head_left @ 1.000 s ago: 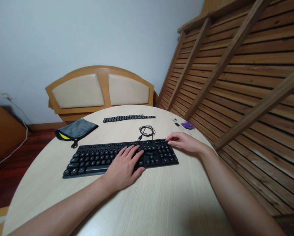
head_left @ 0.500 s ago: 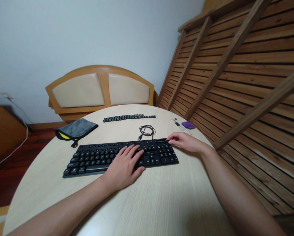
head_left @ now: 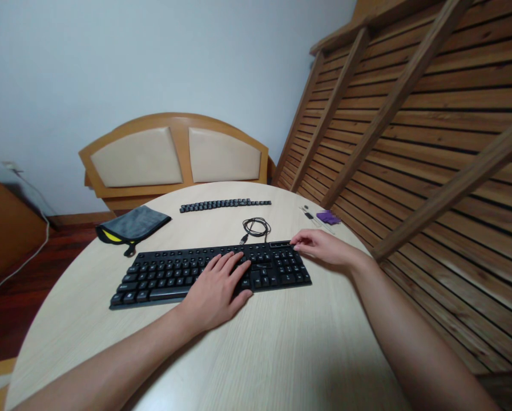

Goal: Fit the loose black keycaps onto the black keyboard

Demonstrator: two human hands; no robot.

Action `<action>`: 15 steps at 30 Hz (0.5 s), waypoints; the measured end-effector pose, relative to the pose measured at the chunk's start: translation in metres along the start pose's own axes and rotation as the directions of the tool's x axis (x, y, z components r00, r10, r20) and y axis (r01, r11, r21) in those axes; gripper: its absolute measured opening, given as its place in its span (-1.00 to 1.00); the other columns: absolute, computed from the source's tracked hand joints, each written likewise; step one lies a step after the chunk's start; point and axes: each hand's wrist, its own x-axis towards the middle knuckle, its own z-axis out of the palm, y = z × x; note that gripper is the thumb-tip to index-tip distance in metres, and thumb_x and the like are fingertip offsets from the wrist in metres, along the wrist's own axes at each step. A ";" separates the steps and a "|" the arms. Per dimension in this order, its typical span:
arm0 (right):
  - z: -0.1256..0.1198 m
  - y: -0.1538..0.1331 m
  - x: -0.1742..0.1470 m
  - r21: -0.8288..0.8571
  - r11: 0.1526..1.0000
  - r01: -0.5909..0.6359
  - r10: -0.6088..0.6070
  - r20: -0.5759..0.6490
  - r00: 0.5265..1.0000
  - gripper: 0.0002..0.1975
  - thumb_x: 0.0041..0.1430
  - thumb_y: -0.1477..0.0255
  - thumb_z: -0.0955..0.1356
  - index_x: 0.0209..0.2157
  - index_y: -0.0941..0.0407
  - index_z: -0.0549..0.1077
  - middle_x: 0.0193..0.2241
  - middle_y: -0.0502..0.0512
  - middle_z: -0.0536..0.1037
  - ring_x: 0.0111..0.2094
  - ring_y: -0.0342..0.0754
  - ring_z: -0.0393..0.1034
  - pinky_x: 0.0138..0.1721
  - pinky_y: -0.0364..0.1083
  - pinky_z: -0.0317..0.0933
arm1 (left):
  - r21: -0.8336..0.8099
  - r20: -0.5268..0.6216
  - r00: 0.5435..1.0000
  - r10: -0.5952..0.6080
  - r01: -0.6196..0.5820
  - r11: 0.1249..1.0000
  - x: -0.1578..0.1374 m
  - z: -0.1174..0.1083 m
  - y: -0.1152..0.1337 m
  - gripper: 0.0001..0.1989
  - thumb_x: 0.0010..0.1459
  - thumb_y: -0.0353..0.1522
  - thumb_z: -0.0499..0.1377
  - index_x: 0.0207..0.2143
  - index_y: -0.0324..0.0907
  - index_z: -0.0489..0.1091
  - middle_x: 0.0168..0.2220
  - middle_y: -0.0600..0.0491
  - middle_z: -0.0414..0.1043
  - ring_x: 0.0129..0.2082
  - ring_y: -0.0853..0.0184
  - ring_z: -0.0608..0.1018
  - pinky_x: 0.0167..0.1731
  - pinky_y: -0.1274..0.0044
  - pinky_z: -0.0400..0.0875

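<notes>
The left hand (head_left: 213,292) lies flat on the black keyboard (head_left: 165,275), grip apart; right hand (head_left: 327,250) at far-right corner, grip state indeterminable.

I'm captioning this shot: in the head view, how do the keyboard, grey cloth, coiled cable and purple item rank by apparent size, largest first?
1. Keyboard
2. Grey cloth
3. Coiled cable
4. Purple item

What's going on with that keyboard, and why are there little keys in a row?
A person is at the keyboard on the table. The left hand lies across it, fingers spread; the right hand is at its far right corner. Beyond it are a coiled cable and a row of loose keys. I can't tell why they're lined up.
</notes>
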 end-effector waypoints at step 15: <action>-0.002 -0.009 0.001 -0.167 0.986 0.027 -0.034 -0.038 0.999 -0.73 0.18 0.20 0.38 -0.27 0.09 0.60 -0.24 0.16 0.61 -0.22 0.08 0.47 -0.14 0.00 0.30 | 0.019 -0.006 1.000 0.007 -0.007 1.000 -0.001 0.002 0.000 -0.44 0.34 -0.08 0.03 0.28 -0.16 0.21 0.31 -0.13 0.18 0.30 0.04 0.25 0.28 0.15 0.09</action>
